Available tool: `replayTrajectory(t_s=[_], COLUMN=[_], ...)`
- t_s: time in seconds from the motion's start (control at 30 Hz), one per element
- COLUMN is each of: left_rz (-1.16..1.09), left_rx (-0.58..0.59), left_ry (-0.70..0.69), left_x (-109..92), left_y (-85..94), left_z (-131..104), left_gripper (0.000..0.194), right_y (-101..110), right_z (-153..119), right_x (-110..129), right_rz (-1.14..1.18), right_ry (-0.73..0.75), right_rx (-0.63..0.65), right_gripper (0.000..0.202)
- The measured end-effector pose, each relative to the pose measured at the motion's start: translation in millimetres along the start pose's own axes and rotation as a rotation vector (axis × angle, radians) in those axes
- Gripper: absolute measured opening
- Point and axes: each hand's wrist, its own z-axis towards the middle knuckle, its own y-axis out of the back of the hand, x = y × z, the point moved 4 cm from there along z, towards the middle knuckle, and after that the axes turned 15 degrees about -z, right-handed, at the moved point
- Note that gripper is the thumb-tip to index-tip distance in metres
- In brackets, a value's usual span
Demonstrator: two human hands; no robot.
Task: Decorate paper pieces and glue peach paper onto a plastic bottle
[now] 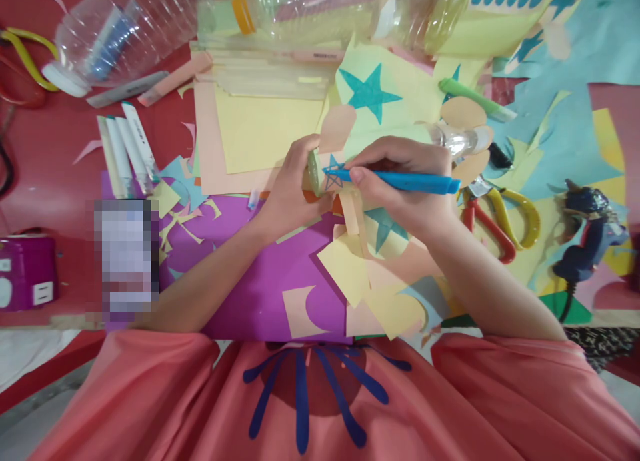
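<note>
My left hand (293, 191) is closed round the base end of a plastic bottle (457, 141) wrapped in pale green paper, lying on its side with its neck to the right. My right hand (405, 181) grips a blue marker (415, 182), its tip touching a peach paper piece on the wrap. A small star (334, 174) is outlined there, partly filled in blue. Rounded peach paper petals (337, 127) stick out around the bottle. Behind it lies a pale sheet with a large teal star (370, 93). Part of the bottle is hidden by my hands.
Paper scraps (305, 311) cover a purple sheet (235, 267). Several markers (127, 147) and a phone (125, 257) lie at left. Clear bottles (135, 34) line the back. Red-and-yellow pliers (495, 221) and a dark glue gun (583, 234) lie at right.
</note>
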Motion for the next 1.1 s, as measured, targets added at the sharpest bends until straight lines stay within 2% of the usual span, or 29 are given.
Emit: replayTrajectory(t_s=[0.17,0.4,0.6,0.73,0.93,1.1], left_rz=[0.01,0.036,0.042,0.043,0.085,0.116], left_rx=[0.025,0.027,0.048,0.018,0.045,-0.014], left_ry=[0.013,0.035,0.015,0.01,0.053,0.116], left_x=[3.5,-3.7,-4.4,-4.3,-3.3,-5.1], left_y=[-0.4,-0.4,0.4,-0.1,1.8,2.8], left_z=[-1.2,-0.6,0.3,0.7,0.4,-2.3], left_gripper=[0.057,0.054,0.059,0.06,0.06,0.058], right_y=[0.0,0.5,1.2,0.1,4.7,3.9], right_z=[-0.3,0.7,0.4,-0.7,-0.8,0.1], right_x=[-0.1,-0.9,-3.6,-3.2,-2.1,-1.3], right_rz=[-0.026,0.023,-0.002,0.003,0.045,0.014], right_ry=[-0.023,0.028,0.017,0.018,0.034,0.06], right_rx=[-0.004,-0.012,-0.035,-0.025,-0.077,-0.065], right_gripper=[0.017,0.016,0.018,0.022,0.022,0.028])
